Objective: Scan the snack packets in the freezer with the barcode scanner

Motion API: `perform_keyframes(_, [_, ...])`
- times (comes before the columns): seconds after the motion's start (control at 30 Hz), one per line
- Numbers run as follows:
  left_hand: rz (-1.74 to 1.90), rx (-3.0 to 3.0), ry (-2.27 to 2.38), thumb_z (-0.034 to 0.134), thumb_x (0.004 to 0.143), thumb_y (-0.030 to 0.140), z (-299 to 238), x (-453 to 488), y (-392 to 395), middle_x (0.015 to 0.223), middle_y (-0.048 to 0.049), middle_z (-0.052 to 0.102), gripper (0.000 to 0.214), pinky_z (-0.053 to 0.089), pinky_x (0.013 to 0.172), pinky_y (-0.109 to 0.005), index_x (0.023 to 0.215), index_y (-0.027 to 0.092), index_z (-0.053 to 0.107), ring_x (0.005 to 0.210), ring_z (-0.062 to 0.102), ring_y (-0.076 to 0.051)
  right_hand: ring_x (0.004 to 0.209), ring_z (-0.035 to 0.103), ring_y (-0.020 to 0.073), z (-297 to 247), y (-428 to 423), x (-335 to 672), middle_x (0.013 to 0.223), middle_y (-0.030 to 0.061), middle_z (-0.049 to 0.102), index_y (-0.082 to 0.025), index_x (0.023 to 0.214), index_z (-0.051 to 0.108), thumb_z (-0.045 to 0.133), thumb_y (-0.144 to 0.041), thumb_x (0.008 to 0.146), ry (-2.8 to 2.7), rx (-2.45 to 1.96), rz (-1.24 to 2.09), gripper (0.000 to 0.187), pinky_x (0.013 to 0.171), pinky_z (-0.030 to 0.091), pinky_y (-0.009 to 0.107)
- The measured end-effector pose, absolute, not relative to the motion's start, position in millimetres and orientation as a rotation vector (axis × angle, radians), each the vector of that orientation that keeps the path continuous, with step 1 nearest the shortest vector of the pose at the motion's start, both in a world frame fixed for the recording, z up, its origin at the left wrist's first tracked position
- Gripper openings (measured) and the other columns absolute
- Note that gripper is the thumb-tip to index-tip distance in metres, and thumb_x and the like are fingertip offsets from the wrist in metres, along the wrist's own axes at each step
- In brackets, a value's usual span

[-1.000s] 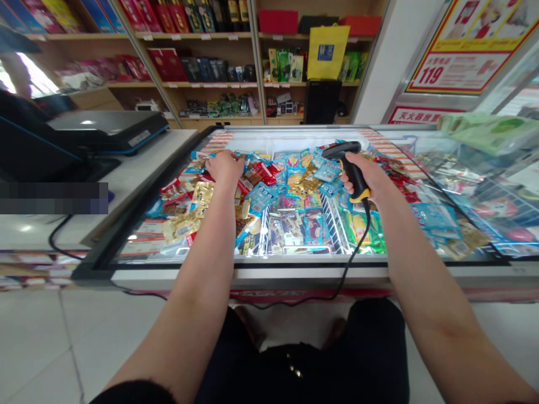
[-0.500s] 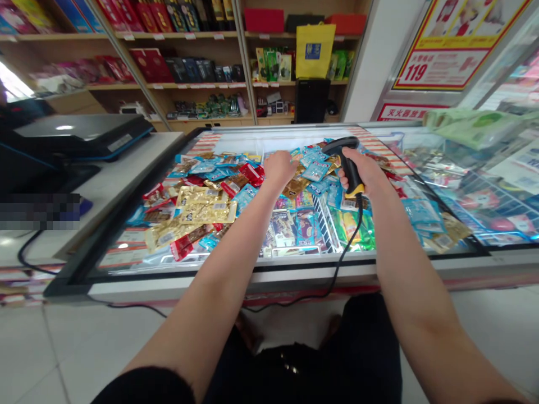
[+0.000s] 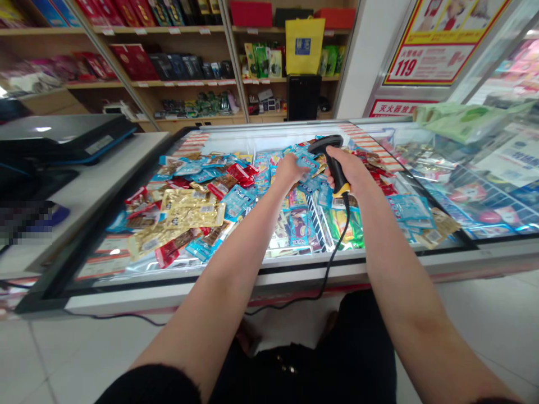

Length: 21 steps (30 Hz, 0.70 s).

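Right hand (image 3: 351,168): clenched round the handle of a black-and-yellow barcode scanner (image 3: 324,145), head pointing left. Cable (image 3: 332,252) hangs from the handle over the front rim of the chest freezer (image 3: 295,264). Left hand (image 3: 288,168): fingers curled at the edge of a blue packet (image 3: 309,164) just below the scanner head; gripped or merely touched, cannot tell. Loose snack packets cover the freezer top, gold packets (image 3: 193,205) to the left. Counter (image 3: 96,174) further left; stocked shelves (image 3: 189,56) behind

My left forearm (image 3: 236,269) and right forearm (image 3: 379,247) bare, black short sleeve (image 3: 147,387) above my left elbow, black garment (image 3: 357,348) over my lap, small shiny fastening (image 3: 287,366) at my waist
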<state>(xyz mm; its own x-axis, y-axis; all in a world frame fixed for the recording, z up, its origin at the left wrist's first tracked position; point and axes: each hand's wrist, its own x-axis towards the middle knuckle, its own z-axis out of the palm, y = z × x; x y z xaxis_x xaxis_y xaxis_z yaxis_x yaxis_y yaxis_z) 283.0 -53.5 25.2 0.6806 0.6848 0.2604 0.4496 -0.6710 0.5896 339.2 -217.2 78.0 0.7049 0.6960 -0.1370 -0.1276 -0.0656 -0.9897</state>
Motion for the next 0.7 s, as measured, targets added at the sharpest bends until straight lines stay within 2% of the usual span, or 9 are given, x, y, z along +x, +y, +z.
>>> perform_keyframes(0.1, [0.687,2.323,0.894,0.074,0.069,0.030,27.4,272.5,-46.6,0.103,-0.0078,0.067,0.035,0.045,0.084,-0.034,0.099,0.018,0.061,0.099,0.061,-0.025,0.040,0.050,0.0142,77.2,-216.4,336.0,0.051,0.0009,0.056,-0.020,0.081,0.057,0.064,-0.049,0.084,-0.508,-1.489,0.715,0.030,0.036,0.041,0.025])
perform_keyframes(0.3, [0.756,2.207,0.930,0.069,0.070,0.024,29.9,242.1,-24.0,0.086,-0.0037,0.064,0.020,0.045,0.077,-0.032,0.084,0.019,0.057,0.085,0.061,-0.021,0.039,0.049,0.0121,74.7,-211.2,322.9,0.053,0.0013,0.056,-0.019,0.080,0.055,0.062,-0.049,0.086,-0.522,-1.444,0.815,0.031,0.034,0.039,0.022])
perform_keyframes(0.5, [0.914,2.055,0.997,0.067,0.066,0.022,29.2,209.7,1.6,0.077,-0.0004,0.060,0.019,0.045,0.074,-0.030,0.078,0.020,0.053,0.079,0.059,-0.019,0.039,0.049,0.0104,72.1,-203.2,299.1,0.055,0.0019,0.056,-0.019,0.079,0.053,0.058,-0.045,0.089,-0.575,-1.408,0.967,0.029,0.033,0.040,0.020])
perform_keyframes(0.7, [0.992,1.959,1.049,0.066,0.063,0.021,21.4,193.6,18.2,0.075,0.0004,0.059,0.019,0.044,0.077,-0.029,0.073,0.019,0.051,0.080,0.058,-0.017,0.039,0.048,0.0098,68.5,-192.9,282.1,0.055,0.0014,0.055,-0.019,0.079,0.051,0.051,-0.046,0.094,-0.632,-1.320,1.107,0.031,0.033,0.040,0.020])
